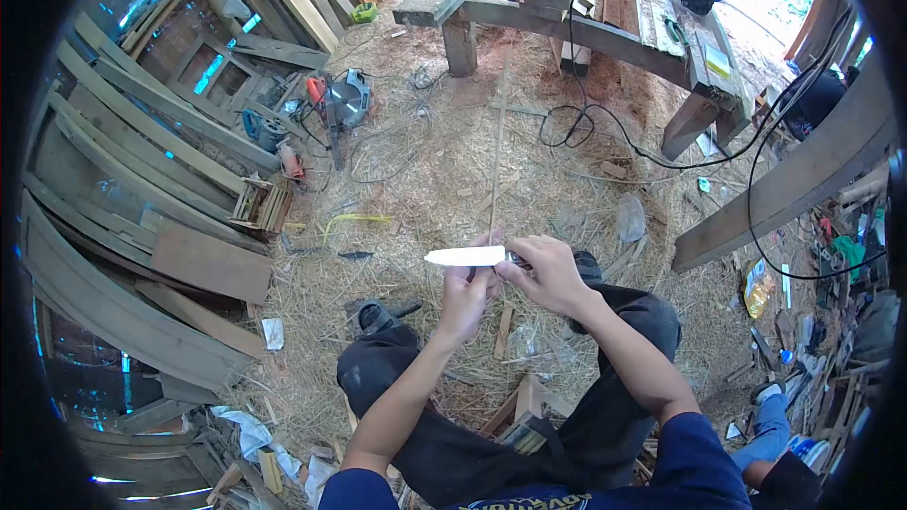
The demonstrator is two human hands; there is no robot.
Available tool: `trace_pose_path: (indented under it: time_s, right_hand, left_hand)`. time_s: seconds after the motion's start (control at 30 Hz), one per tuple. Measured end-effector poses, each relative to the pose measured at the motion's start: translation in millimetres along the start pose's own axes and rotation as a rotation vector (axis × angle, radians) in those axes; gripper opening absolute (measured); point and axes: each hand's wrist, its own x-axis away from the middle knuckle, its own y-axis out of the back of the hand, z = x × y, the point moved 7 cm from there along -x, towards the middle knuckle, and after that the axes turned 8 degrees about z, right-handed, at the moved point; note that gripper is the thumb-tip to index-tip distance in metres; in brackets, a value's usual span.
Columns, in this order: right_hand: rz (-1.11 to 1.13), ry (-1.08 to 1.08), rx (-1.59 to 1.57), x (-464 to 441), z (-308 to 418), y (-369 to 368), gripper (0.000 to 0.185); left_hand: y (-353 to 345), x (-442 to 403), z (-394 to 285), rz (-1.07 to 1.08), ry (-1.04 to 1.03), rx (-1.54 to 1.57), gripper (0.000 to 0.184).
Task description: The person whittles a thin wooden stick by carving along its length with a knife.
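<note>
A knife [465, 256] with a broad, bright blade lies level across the middle of the head view, its tip to the left. My right hand [545, 272] is closed round its dark handle. Just under the blade, my left hand [468, 295] is closed on a long thin strip [499, 146], which runs away from me over the shavings. The blade crosses the near end of the strip and hides part of my left fingers. Both hands are above the floor, between my knees.
A wooden bench [605, 33] with a cable hanging from it stands ahead. A circular saw [348, 102] and other power tools lie at the left front. Planks [142, 170] lean along the left. Another person's leg [767, 425] shows at the lower right.
</note>
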Motion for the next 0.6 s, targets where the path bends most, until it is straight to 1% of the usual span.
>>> trace_pose_path:
  time_s: [0.07, 0.2, 0.27, 0.37, 0.47, 0.6]
  right_hand:
    - [-0.035, 0.026, 0.002, -4.6, -0.7, 1.0, 0.035]
    - [0.038, 0.08, 0.076, -2.7, -1.7, 10.4, 0.036]
    - [0.002, 0.117, 0.067, -2.6, -1.0, 16.5, 0.036]
    - [-0.016, 0.135, 0.083, 0.3, -5.3, 17.5, 0.037]
    - [-0.008, 0.095, 0.119, 6.9, -11.3, 23.2, 0.037]
    - [-0.035, 0.096, 0.143, 7.2, -13.2, 28.3, 0.037]
  left_hand:
    - [9.5, 1.7, 5.2, 0.002, 0.043, -0.091, 0.026]
    - [1.6, 3.8, -1.6, 0.078, 0.046, -0.055, 0.024]
    - [2.2, 5.3, 5.6, 0.112, 0.064, -0.014, 0.022]
    - [-1.4, 9.8, 6.4, 0.104, 0.164, 0.017, 0.015]
    - [-5.8, 11.3, 4.2, 0.173, 0.107, 0.007, 0.009]
    - [-10.5, 10.6, 4.9, 0.176, 0.108, 0.047, 0.008]
